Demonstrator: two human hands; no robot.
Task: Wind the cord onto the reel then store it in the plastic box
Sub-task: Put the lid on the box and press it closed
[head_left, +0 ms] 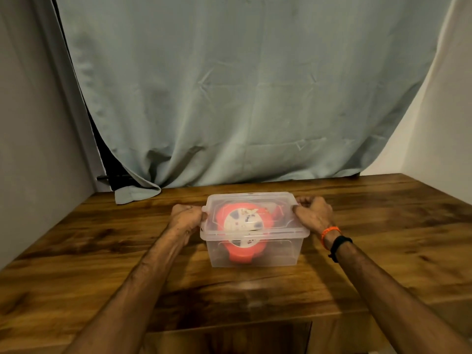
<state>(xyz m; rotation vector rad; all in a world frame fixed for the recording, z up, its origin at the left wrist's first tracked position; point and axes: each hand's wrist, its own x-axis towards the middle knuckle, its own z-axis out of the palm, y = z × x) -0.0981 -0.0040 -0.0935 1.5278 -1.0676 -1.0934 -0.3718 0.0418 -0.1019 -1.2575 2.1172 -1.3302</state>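
Reel [242, 221] inside lidded box [278, 254] (on table [383, 226]), before curtain [242, 98].

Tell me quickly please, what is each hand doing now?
Left hand: fingers curled, gripping the left end of the box at the lid edge.
Right hand: fingers curled, gripping the right end the same way.

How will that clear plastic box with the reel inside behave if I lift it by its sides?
The plastic box looks thin-walled, so it may flex a little. The orange reel nearly fills it, so it probably won't shift much. The left hand and right hand grip the lid's ends; smooth plastic could slip.
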